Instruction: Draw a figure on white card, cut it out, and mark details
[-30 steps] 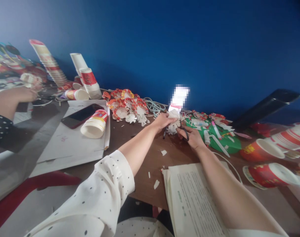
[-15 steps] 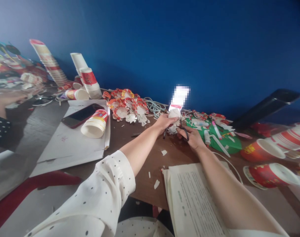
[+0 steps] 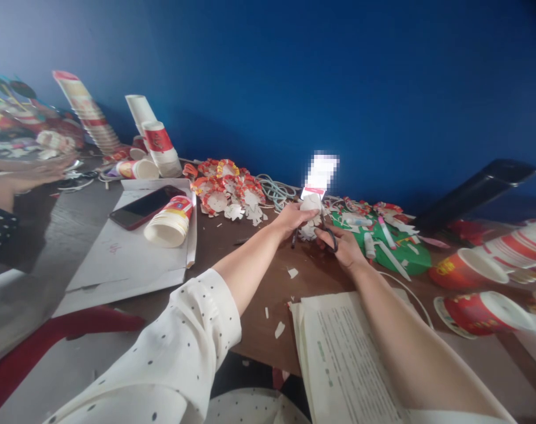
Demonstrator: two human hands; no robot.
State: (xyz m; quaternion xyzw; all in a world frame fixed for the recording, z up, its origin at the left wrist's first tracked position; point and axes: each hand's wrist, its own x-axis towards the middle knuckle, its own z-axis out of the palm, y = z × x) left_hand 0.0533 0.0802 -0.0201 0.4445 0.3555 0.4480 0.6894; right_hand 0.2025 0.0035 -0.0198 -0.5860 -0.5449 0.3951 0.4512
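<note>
Near the table's middle, my left hand [image 3: 289,221] is closed on a small white paper piece [image 3: 310,203]. My right hand [image 3: 347,248] grips scissors [image 3: 333,240] by their dark handles, close to the paper's right side. How far the blades are apart cannot be made out. White cut paper scraps [image 3: 309,231] lie just below the paper. Behind my hands a lit phone screen [image 3: 321,171] leans upright, its picture blurred out. To the left of my hands is a heap of red and white cut paper shapes [image 3: 232,191].
A green sheet [image 3: 420,258] bears scraps and a pink-capped pen [image 3: 386,232]. Paper cups [image 3: 168,224] and a dark phone [image 3: 148,206] rest on white card [image 3: 130,259] at left. More cups [image 3: 468,268] lie right. Printed paper [image 3: 347,353] is nearest me. Another person's arm [image 3: 25,176] shows far left.
My hands, the paper piece and the scissors stay in nearly the same place. At far left, the other person's hand and arm have shifted slightly.
</note>
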